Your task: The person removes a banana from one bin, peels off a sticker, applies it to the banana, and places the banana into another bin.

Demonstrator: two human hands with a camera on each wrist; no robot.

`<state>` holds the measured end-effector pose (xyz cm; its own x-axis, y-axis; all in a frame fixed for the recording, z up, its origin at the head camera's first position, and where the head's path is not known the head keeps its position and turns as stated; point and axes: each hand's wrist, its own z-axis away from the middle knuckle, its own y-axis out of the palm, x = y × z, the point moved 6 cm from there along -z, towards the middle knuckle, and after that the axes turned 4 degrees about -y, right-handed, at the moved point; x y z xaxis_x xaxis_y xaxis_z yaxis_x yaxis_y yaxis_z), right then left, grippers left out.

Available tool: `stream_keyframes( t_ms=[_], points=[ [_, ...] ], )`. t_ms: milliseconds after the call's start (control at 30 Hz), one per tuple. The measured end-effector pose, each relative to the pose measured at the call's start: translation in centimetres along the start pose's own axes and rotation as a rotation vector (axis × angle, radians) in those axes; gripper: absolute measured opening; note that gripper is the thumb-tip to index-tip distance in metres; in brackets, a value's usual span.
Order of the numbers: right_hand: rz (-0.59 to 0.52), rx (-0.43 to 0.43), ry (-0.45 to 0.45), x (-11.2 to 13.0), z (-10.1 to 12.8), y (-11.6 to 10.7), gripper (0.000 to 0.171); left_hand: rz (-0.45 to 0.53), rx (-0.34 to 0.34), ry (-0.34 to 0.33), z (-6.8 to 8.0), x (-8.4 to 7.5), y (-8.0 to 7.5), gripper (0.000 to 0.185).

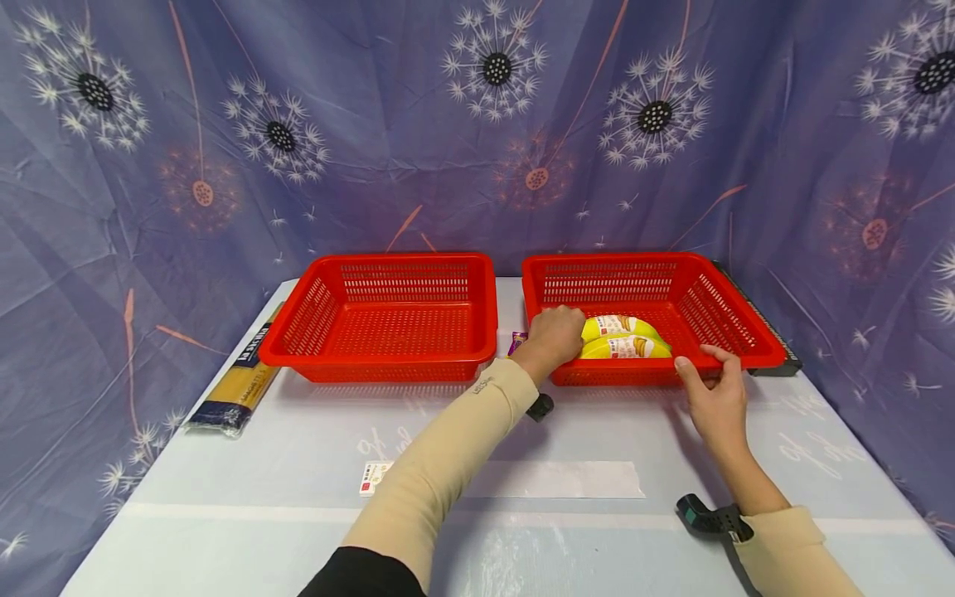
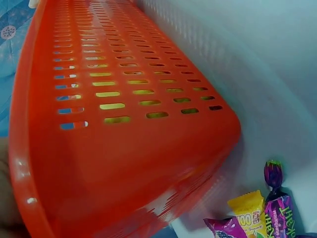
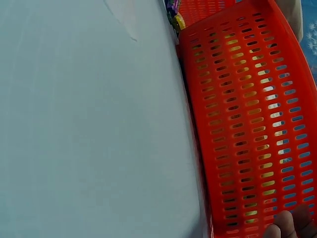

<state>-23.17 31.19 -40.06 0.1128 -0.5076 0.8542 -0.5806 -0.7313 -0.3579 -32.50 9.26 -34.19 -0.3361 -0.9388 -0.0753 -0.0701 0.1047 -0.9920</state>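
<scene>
My left hand [image 1: 554, 336] reaches over the front left part of the right red basket [image 1: 612, 375], its knuckles up. Its fingertips are hidden, so whether they hold anything does not show. Right beside it inside the basket lie yellow banana-shaped packs [image 1: 625, 347] with white labels. In the left wrist view, yellow shows through slots in the basket wall [image 2: 99, 148]. At the front right rim is my right hand [image 1: 718, 398], thumb and index finger apart at the edge. The right wrist view catches its fingertips [image 3: 285, 223] against the slotted outer wall.
Another red basket [image 1: 395, 371] stands on the left. Small purple and yellow wrapped sweets [image 2: 250, 213] lie between the baskets. A pasta pack [image 1: 237, 377] lies at the table's left edge, a dark flat box [image 1: 779, 365] beyond the right basket. A pale strip [image 1: 555, 479] lies in front.
</scene>
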Motion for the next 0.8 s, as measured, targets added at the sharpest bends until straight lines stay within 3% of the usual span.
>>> stream_keyframes(
  t_ms=[267, 500, 800],
  points=[
    [-0.003, 0.007, 0.034, -0.1, 0.2, -0.1, 0.047, 0.142, -0.054, 0.017, 0.5, 0.6, -0.3, 0.014],
    [-0.004, 0.026, 0.036, 0.2, 0.3, -0.5, 0.05, 0.358, -0.087, 0.034, 2.2, 1.4, -1.8, 0.038],
    [0.005, 0.151, -0.046, 1.8, 1.0, -0.6, 0.055, 0.596, -0.179, 0.075, 5.6, 5.0, -3.9, 0.04]
  ],
)
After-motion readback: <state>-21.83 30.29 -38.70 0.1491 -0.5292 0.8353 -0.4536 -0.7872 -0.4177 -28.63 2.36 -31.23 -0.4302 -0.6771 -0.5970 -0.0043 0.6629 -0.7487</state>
